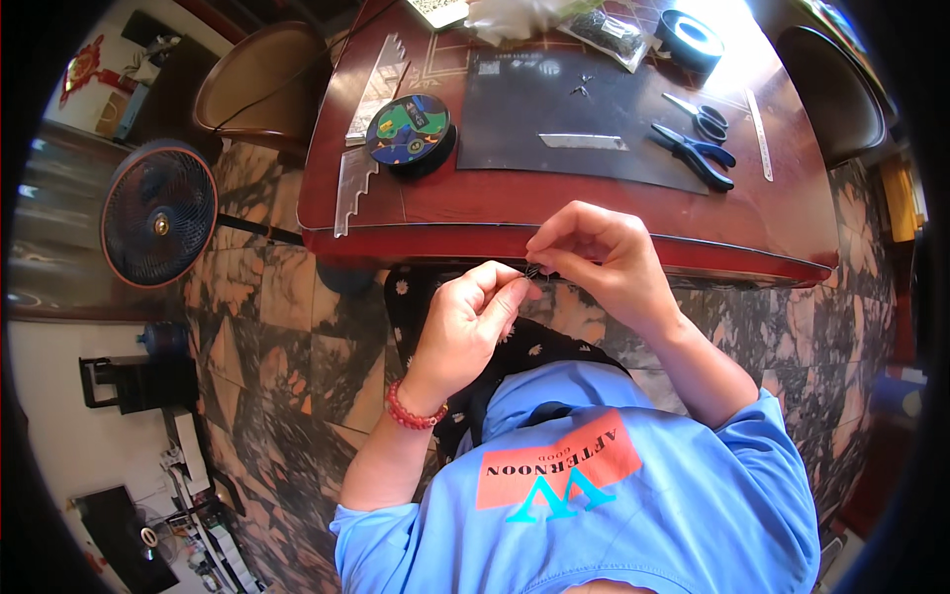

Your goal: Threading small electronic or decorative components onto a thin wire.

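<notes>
In front of the table's near edge, above my lap, my left hand (pixel 461 325) and my right hand (pixel 606 247) meet at the fingertips. Between them is a small, dark, thin wire-like piece (pixel 532 269), too small to name. Thumb and forefinger of the left hand pinch it. My right thumb and forefinger are closed at its other side. Past my hands lies a dark mat (pixel 505 124) with a flat silvery strip (pixel 584 142) and a few tiny dark pieces (pixel 582 87). Pliers (pixel 698 158) with dark handles and scissors (pixel 707 119) lie on its right side.
The red table (pixel 435 206) also bears a round spool (pixel 411 131), clear toothed strips (pixel 354 188), a bag of small dark bits (pixel 611 38), a tape roll (pixel 691 42) and a narrow ruler-like strip (pixel 759 134). A fan (pixel 160 213) stands left; chairs (pixel 259 84) flank the table.
</notes>
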Tool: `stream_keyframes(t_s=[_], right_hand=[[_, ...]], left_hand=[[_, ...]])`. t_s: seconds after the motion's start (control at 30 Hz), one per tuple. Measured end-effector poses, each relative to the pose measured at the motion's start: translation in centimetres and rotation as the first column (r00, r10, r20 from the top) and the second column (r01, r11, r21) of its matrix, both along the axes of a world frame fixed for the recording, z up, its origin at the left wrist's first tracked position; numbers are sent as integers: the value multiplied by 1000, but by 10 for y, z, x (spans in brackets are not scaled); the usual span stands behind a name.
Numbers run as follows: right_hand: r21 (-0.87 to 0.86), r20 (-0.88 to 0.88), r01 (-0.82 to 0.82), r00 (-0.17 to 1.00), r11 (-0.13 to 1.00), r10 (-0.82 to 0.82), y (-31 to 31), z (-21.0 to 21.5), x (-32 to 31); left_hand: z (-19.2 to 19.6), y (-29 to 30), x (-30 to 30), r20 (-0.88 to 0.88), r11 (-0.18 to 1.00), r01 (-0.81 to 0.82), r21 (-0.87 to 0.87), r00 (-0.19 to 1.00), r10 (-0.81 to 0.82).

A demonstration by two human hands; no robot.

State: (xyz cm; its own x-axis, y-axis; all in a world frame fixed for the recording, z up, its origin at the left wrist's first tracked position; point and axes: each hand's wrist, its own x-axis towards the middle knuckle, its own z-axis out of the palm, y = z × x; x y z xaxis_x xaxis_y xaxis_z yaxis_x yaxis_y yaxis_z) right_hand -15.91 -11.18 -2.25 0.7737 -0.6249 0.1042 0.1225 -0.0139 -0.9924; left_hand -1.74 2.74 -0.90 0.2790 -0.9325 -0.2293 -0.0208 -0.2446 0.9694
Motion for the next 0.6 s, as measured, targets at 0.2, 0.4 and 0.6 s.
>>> stream_keyframes(t_s=[0.2,0.4,0.6], right_hand=[[-254,-25,43,998,966,-51,6,5,-3],[-224,-67,13,997,974,-29,6,4,-3],[-136,-95,-23,995,990,10,4,0,-5]], left_hand=[[-4,1,1,-85,1000,-6,5,996,6],[-8,1,1,-100,1000,11,18,995,-9],[-8,2,3,-93,999,45,15,995,-43]])
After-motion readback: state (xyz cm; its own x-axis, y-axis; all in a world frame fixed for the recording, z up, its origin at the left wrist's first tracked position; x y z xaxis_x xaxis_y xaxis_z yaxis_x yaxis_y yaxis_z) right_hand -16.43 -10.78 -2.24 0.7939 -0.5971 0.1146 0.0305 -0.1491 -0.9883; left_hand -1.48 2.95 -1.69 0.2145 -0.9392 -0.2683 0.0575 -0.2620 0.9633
